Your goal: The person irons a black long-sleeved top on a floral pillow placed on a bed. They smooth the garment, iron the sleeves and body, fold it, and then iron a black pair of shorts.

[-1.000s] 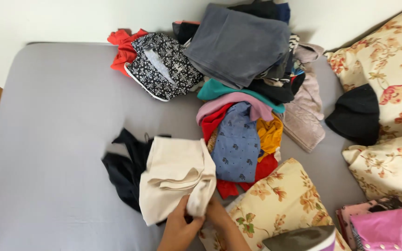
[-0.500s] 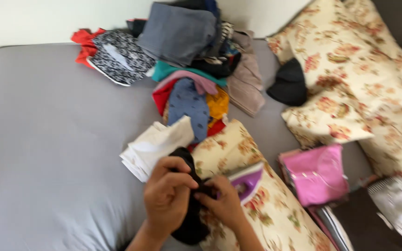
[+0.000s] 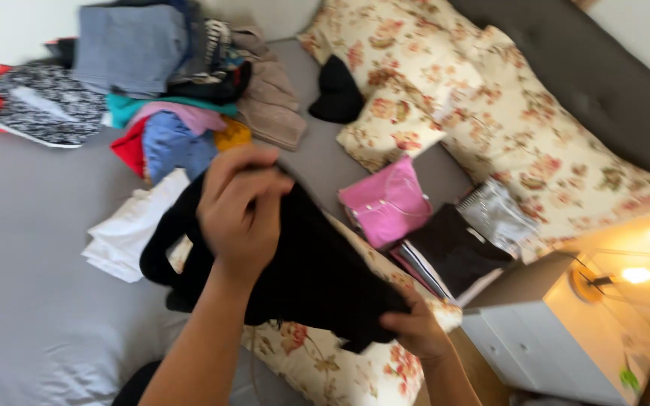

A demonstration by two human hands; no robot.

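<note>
Both hands hold a black garment [image 3: 317, 278] up over the bed [image 3: 31, 323], above the floral pillow [image 3: 325, 361] at its near edge. The left hand [image 3: 242, 207] is closed in a fist on the garment's upper part; the right hand [image 3: 415, 327] pinches its lower corner between thumb and fingers. The garment's long axis runs on a slant from upper left, by the left hand, down to lower right, by the right hand, with a dark loop of cloth hanging off to the left. No container shows; the clothes lie loose on the bed: a white folded piece [image 3: 133, 229] just left of the garment, a mixed pile [image 3: 167, 90] toward the far left corner, and a pink folded piece [image 3: 385, 199] with dark and striped pieces beside it toward the right edge. A black cap [image 3: 336, 94] rests against the floral bedding [image 3: 490, 113] by the grey headboard [image 3: 596, 83]. A white nightstand [image 3: 551, 346] stands off the right edge. Half a second ago the hands were low and close together with the garment bunched between them; now it is lifted and spread wider, and the view has swung right.
</note>
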